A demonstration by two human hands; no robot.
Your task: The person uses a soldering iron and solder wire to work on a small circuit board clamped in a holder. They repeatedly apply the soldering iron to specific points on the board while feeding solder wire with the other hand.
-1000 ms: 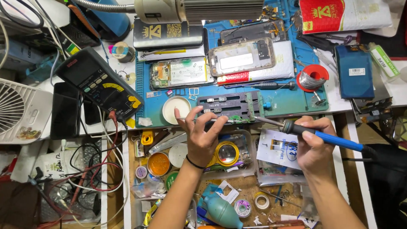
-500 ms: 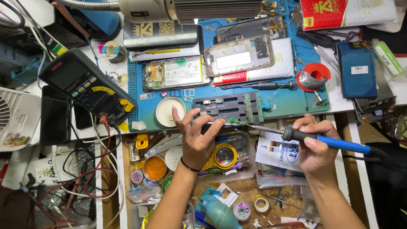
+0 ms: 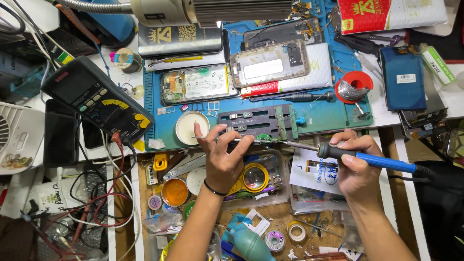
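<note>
My right hand [image 3: 355, 166] grips a soldering iron with a blue handle [image 3: 382, 162]; its tip reaches left to a small green circuit board [image 3: 267, 139] at the front edge of the blue work mat [image 3: 328, 113]. My left hand [image 3: 223, 154] pinches thin tweezers [image 3: 212, 138] lying flat, pointed toward that board. A dark grey board holder [image 3: 258, 121] sits just behind the board. A round white tin [image 3: 189, 126] lies left of my left hand.
A black multimeter [image 3: 96, 99] with red leads lies at the left. Opened phones [image 3: 195, 84] [image 3: 269, 63] rest on the mat, a red solder spool [image 3: 354, 87] at the right. An open drawer below holds tape rolls [image 3: 254, 177], tins and small parts.
The view shifted slightly. My right hand moved the iron tip left onto the small board, and my left hand settled the tweezers beside it.
</note>
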